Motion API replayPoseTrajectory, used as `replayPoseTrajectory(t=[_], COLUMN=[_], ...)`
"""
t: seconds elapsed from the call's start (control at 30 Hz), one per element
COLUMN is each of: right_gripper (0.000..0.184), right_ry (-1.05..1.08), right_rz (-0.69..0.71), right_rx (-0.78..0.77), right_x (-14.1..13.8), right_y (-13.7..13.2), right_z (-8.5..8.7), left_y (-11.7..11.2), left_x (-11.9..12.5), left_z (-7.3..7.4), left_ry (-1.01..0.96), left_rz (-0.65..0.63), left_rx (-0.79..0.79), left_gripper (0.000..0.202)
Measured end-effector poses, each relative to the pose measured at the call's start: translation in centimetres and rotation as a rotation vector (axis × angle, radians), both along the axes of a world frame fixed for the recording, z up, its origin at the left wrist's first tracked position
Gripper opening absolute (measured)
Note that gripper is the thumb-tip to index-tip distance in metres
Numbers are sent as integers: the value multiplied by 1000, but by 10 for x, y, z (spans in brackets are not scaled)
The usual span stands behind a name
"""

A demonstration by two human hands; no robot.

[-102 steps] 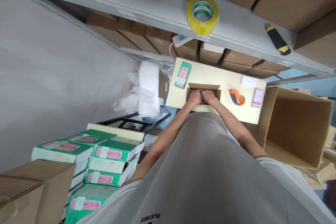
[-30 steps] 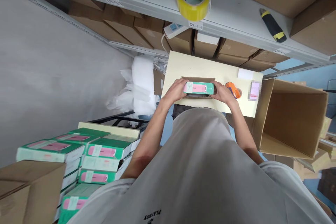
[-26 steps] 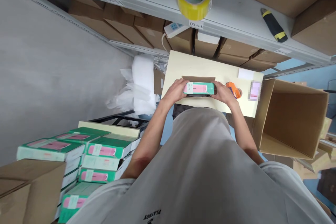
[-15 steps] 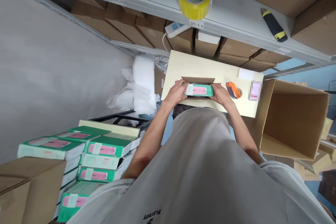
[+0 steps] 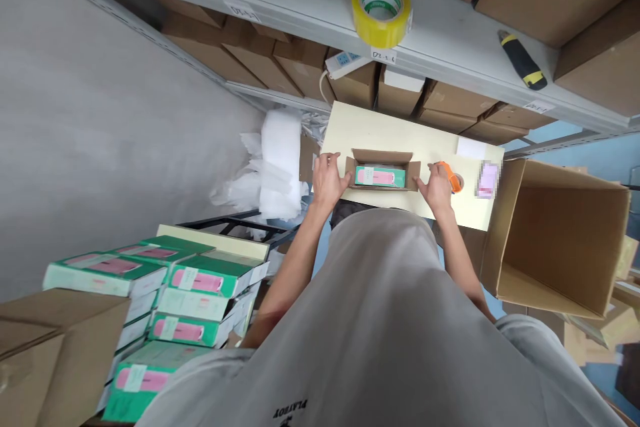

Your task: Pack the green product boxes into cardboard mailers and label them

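A small open cardboard box (image 5: 383,159) sits on a cream table (image 5: 385,130). Inside it lies a green product box with a pink picture (image 5: 380,177). My left hand (image 5: 329,179) rests at the box's left end, fingers against the left flap. My right hand (image 5: 437,185) is at the right end, fingers touching the right flap. Neither hand holds the green box.
An orange tape dispenser (image 5: 453,177) lies just beyond my right hand. A big open carton (image 5: 560,233) stands to the right. Stacked green boxes (image 5: 200,293) sit lower left. On the shelf above are a yellow tape roll (image 5: 381,9) and a utility knife (image 5: 523,60). White foam wrap (image 5: 275,163) lies left of the table.
Both hands lowered the green box into the small carton and let go. They have moved out to the carton's two end flaps.
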State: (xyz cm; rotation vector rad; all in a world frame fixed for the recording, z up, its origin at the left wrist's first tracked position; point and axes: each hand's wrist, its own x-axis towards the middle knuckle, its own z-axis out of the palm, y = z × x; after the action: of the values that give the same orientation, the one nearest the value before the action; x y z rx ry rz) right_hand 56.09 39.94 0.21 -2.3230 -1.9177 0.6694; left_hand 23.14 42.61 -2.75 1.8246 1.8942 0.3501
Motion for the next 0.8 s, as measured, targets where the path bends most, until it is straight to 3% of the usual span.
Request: replayPoseTrajectory(t=[0.07, 0.17, 0.3, 0.43, 0.63, 0.8], right_gripper=[41, 30, 29, 28, 28, 38], right_ry=[62, 115, 93, 131, 303, 426], right_rz=[-68, -85, -93, -78, 57, 264], right_rx=[-67, -125, -86, -65, -10, 34], right_x=[2, -3, -15, -35, -101, -195], right_y=[-4, -6, -2, 8, 14, -3], right_z=[-3, -8, -5, 7, 29, 48], left_y=[-3, -5, -11, -27, -87, -176], left_x=[-2, -1, 1, -17, -89, -169], left_z=[-3, -7, -5, 11, 46, 70], left_ry=[11, -9, -23, -58, -139, -202], left_rz=[71, 73, 118, 235, 471, 741], left_rx=[-46, -122, -122, -75, -10, 93], left_gripper=[38, 15, 18, 17, 12, 10])
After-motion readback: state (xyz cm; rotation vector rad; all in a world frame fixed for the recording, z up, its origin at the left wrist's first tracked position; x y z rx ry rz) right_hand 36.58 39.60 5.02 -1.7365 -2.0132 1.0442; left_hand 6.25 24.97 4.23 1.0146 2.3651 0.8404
